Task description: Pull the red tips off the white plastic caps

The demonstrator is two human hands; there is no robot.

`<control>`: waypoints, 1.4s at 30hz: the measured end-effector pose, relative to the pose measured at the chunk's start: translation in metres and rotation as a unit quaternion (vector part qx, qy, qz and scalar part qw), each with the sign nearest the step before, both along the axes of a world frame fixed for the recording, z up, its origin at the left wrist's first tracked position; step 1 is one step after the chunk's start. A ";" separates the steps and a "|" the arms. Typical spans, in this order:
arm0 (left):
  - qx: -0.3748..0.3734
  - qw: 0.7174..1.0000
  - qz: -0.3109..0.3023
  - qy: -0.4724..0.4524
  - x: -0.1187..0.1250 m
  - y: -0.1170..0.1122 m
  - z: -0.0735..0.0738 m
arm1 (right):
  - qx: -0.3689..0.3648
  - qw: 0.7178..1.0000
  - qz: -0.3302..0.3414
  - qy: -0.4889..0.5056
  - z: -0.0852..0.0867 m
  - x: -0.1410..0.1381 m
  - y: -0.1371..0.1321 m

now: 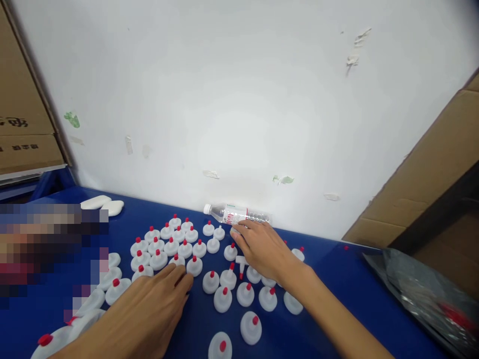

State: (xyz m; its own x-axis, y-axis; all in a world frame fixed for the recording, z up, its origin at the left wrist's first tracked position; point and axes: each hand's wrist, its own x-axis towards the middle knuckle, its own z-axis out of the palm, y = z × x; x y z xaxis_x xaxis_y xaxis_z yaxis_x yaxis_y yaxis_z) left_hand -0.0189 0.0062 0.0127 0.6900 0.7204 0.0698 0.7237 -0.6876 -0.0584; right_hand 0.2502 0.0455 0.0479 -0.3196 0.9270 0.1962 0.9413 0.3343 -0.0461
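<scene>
Many white dome-shaped caps with red tips [171, 246] stand packed together on the blue table [337, 279]. My left hand [149, 309] lies palm down at the group's near left, fingers together, their tips touching a cap [194, 266]. My right hand [264, 249] reaches over the caps on the right, fingers curled down onto one near a clear water bottle [237, 214] that lies on its side by the wall. What those fingers grip is hidden.
A white wall rises just behind the table. Cardboard boxes [22, 99] stand at the far left and a cardboard sheet [430, 169] leans at the right. A dark plastic bag [426, 294] lies at the right edge. Two white oval pieces [103, 204] rest back left.
</scene>
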 end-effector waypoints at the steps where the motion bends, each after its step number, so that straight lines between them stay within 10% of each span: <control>1: 0.005 1.000 0.001 -0.010 -0.001 0.000 -0.001 | 0.001 1.000 -0.001 -0.004 0.000 0.000 0.000; 23: -0.042 0.996 0.057 0.045 0.005 0.007 0.011 | -0.068 0.997 -0.009 -0.017 -0.002 0.000 0.000; 42: -0.030 0.996 0.058 0.064 0.000 0.010 0.004 | 0.049 0.991 -0.030 0.117 0.002 0.001 0.004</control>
